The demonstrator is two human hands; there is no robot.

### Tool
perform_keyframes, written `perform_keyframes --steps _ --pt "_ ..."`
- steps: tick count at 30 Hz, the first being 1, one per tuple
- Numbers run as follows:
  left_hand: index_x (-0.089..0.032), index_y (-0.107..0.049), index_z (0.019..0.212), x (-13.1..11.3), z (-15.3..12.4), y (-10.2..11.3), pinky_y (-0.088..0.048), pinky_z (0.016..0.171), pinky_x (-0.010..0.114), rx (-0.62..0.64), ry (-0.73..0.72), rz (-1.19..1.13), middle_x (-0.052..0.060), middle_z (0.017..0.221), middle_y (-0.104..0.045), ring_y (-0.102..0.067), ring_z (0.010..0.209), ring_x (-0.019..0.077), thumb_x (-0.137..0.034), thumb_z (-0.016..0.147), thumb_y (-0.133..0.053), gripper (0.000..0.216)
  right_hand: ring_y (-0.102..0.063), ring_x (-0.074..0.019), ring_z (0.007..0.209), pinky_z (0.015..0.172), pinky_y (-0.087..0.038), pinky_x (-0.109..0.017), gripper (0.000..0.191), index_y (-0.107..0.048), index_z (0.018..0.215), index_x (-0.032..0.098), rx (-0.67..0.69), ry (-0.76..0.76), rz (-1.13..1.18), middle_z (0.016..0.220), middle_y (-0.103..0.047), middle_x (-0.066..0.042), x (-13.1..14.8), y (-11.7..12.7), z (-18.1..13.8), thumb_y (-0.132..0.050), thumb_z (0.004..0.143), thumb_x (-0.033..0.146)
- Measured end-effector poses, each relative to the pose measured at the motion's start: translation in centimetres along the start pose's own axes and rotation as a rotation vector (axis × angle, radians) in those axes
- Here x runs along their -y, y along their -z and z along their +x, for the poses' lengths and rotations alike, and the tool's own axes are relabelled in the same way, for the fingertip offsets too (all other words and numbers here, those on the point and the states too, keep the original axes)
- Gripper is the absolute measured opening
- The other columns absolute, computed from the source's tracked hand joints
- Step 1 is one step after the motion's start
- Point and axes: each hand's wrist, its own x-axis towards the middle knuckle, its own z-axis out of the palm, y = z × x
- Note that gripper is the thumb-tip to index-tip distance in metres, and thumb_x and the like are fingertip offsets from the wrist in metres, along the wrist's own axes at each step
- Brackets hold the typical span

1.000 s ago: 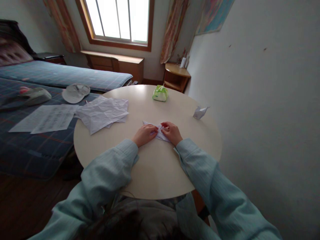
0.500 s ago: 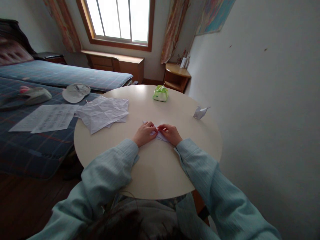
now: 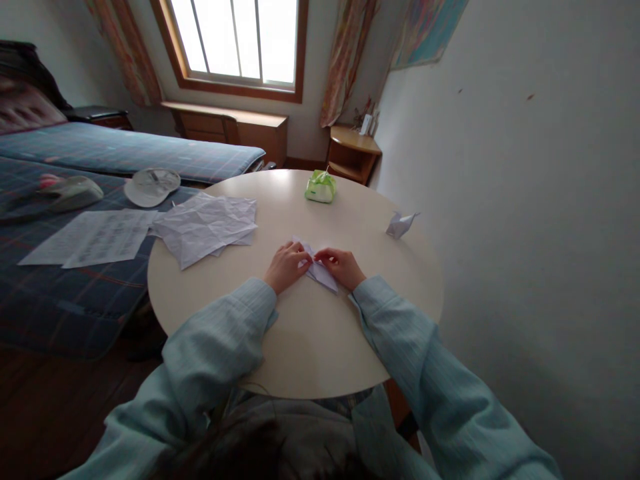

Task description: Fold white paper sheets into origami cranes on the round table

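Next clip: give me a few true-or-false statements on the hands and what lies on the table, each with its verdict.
1. Both the left hand and the right hand touch the folded paper on the round table. True.
2. The green packet lies right beside the hands. False: it sits apart from them, at the far side of the table.
3. A pile of crumpled sheets lies on the left part of the table. True.
4. The small paper figure is held in the right hand. False: it lies alone near the table's right edge.
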Motion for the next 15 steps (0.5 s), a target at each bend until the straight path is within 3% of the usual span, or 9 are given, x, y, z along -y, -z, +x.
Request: perform_keyframes --steps 9,15 --pt "-0.019 -0.062 0.081 0.04 0.12 -0.07 -0.044 0.075 0.028 -0.003 0.058 -0.039 0.004 0.086 -0.059 -0.052 0.085 0.0172 -0.022 0.08 -0.048 0.015 -0.06 -0.0103 0.067 0.062 -0.047 -0.022 0.023 -0.065 0.081 0.02 0.009 0.008 -0.017 0.077 -0.068 0.001 -0.03 -0.01 -0.04 -0.047 0.071 0.009" --pt "-0.02 -0.062 0.081 0.14 0.06 -0.13 -0.045 0.072 0.027 0.009 0.07 -0.002 0.004 0.087 -0.06 -0.053 0.084 0.0165 -0.022 0.08 -0.046 0.016 -0.06 -0.0119 0.073 0.07 -0.049 -0.026 0.019 -0.065 0.079 0.021 -0.033 0.031 -0.045 0.078 -0.068 0.0 -0.19 -0.12 -0.19 -0.05 0.072 0.012"
